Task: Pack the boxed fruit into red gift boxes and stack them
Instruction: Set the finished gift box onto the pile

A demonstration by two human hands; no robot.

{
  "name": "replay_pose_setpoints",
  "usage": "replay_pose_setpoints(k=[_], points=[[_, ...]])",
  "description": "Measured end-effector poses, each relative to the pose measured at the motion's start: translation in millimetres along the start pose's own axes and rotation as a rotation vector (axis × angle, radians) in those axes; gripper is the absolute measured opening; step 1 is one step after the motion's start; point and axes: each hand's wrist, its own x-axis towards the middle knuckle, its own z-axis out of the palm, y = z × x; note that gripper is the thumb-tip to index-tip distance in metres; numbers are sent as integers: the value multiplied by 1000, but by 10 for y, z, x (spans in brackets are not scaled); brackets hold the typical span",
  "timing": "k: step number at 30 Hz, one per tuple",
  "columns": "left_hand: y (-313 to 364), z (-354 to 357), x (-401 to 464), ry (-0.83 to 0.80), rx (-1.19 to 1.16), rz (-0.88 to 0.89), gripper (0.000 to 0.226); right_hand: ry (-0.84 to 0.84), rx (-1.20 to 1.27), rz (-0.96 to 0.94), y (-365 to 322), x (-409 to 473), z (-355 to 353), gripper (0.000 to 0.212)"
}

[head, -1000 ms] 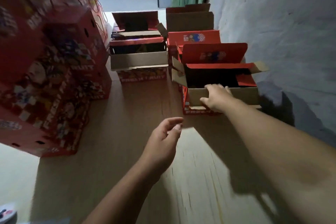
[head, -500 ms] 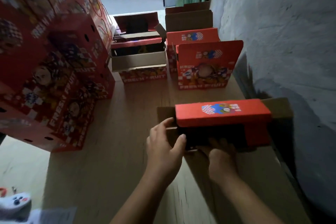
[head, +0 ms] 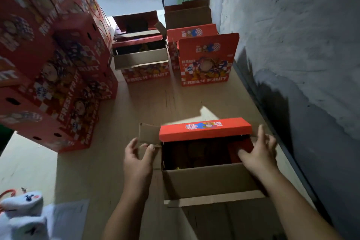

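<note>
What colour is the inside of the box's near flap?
Plain brown cardboard, seen in the head view.

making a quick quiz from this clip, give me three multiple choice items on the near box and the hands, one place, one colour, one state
1. Where is the left hand?
A. at the box's left flap
B. on the stack
C. on the wall

2. What colour is the far flap of the near box?
A. green
B. red
C. white

3. What state is the near box in?
A. taped shut
B. crushed flat
C. open on top

Answers:
1. A, its fingers pinch the brown left flap.
2. B, the flap is red with a small picture.
3. C, the dark inside shows, and the right hand is at its right edge.
</note>
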Motion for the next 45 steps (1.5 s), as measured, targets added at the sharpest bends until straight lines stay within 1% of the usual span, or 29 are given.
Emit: replay_pose_setpoints(k=[1,2,4,6,8,10,11,13,15,17,19,21,22,24,25,26,27,29,30,31,32,33,36,38,40,41,43,44,45], points=[[25,-14,3,-14,37,92,42,-47,69,16,4,68,-12,111],[55,-30,-1,-45,72,161,32,-57,108,1,-7,115,-8,111],[135,-54,-35,-163,117,244,31,0,29,-85,-86,170,24,110],[209,-67,-68,-254,173,283,36,105,-122,-164,-196,233,42,100],[286,-49,-83,-291,128,284,37,188,-92,-177,-278,363,26,72],[353,-13,-86,-334,33,257,34,204,111,-67,-396,493,-22,38],[373,20,-86,-356,9,245,39,186,236,16,-460,548,-47,34],[352,98,-83,-380,24,199,60,139,433,162,-551,621,-68,44],[262,187,-86,-369,41,192,66,76,525,234,-566,696,-52,60],[144,253,-114,-351,63,219,69,-7,524,272,-555,753,-42,77],[7,307,-143,-387,201,249,77,-137,489,299,-574,805,-76,86],[-134,349,-165,-456,436,324,66,-262,418,286,-615,886,-153,85],[-170,368,-142,-455,498,356,61,-318,370,271,-633,911,-203,83],[-182,415,-32,-361,529,361,54,-400,292,213,-620,918,-285,76],[-168,446,22,-293,526,329,49,-404,310,160,-578,914,-291,71],[-156,477,66,-231,478,257,47,-378,375,111,-497,898,-272,68],[-130,509,94,-196,377,155,56,-324,480,81,-386,855,-239,72],[-136,555,135,-193,139,-22,86,-225,721,156,-109,738,-165,87],[-166,572,163,-218,64,-70,95,-262,836,251,9,690,-143,87],[-199,585,185,-265,4,-108,94,-346,918,339,90,639,-128,81],[-215,593,198,-315,-56,-144,87,-413,951,375,134,588,-118,75],[-227,591,215,-350,-106,-178,79,-441,953,346,127,540,-113,68],[-225,489,271,-439,-181,-243,69,-402,844,163,-97,387,-130,36],[-179,329,288,-465,-222,-288,66,-420,778,81,-262,210,-175,28],[-127,120,281,-422,-234,-311,67,-471,737,32,-389,-35,-222,25],[-94,3,261,-392,-228,-309,73,-488,721,4,-442,-165,-214,26],[-12,-272,210,-371,-218,-296,84,-493,708,-88,-580,-433,-158,39],[19,-430,188,-372,-226,-288,82,-490,717,-130,-655,-569,-108,44],[51,-596,149,-364,-220,-267,71,-491,718,-164,-738,-716,-46,48]])
